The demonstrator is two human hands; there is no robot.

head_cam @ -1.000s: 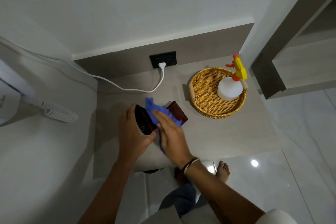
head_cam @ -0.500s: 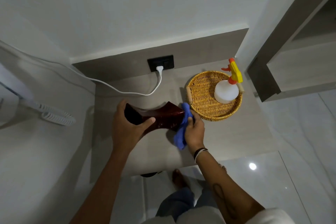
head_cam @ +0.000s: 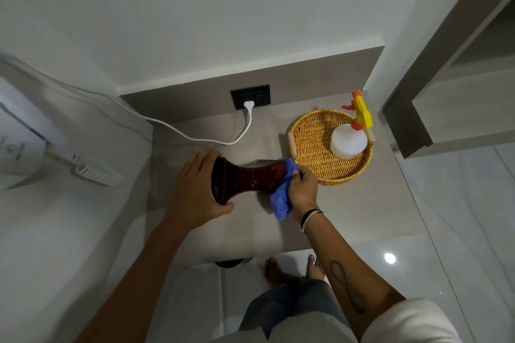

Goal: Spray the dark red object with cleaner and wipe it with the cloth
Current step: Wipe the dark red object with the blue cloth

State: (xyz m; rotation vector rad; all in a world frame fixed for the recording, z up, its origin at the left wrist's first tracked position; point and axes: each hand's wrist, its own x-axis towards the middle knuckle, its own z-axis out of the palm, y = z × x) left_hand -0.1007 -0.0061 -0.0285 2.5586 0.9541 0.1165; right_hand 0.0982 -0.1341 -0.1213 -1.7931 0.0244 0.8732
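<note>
We judge the wiping under way: our left hand (head_cam: 195, 189) grips the dark red vase (head_cam: 245, 179) tilted over the counter (head_cam: 362, 203), our right hand (head_cam: 302, 189) clutches the blue cloth (head_cam: 281, 200) against its far end, so next we would turn it.

There were 2 hands: the left hand (head_cam: 195, 189) and the right hand (head_cam: 302, 189). Also 1 dark red object (head_cam: 245, 179), 1 blue cloth (head_cam: 280, 200), 1 spray bottle (head_cam: 349, 139), 1 wicker basket (head_cam: 309, 145), 1 wall socket (head_cam: 250, 96), 1 white cable (head_cam: 178, 131).
</note>
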